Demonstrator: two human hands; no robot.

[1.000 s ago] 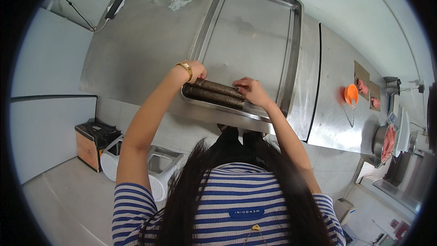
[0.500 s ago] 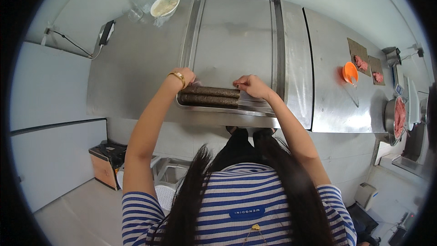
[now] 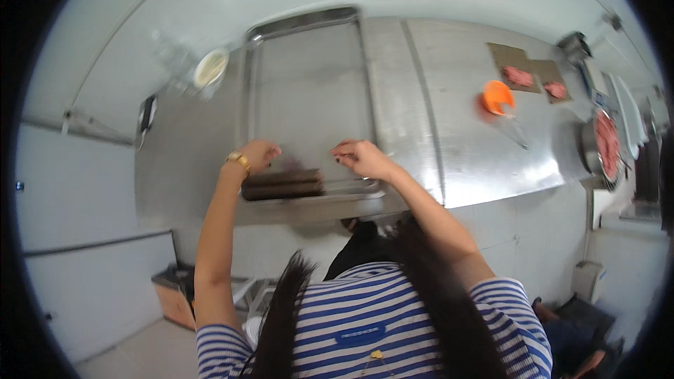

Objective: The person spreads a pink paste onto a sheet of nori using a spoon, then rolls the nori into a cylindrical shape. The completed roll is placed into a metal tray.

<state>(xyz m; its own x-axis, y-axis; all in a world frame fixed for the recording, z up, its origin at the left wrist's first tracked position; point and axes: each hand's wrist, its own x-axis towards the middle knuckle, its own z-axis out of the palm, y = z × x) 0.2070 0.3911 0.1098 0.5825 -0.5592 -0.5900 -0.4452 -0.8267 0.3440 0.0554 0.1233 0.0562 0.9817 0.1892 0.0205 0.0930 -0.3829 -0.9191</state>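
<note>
Two dark seaweed rolls (image 3: 282,186) lie side by side along the near edge of a large shallow metal tray (image 3: 364,77), toward its left corner. Just above the rolls' left part, my left hand (image 3: 260,155), with a gold band at the wrist, has loosely bent fingers apart and holds nothing. My right hand (image 3: 364,159) hovers over the tray beyond the rolls' right end, fingers curled but parted, also without anything in them. Neither hand grips the rolls. Motion blurs the rolls and fingertips somewhat.
Left of the tray stand a white bowl (image 3: 210,69) and clear plastic. On the right part of the steel table (image 3: 477,161) are an orange bowl (image 3: 498,98), seaweed sheets (image 3: 507,52) bearing pink minced meat (image 3: 518,76), and a metal bowl (image 3: 591,151) of mince.
My hands have come away from the rolls' ends, and the fingers have loosened. The view has swung right, so the tray appears farther left. The rolls stay at the tray's near edge.
</note>
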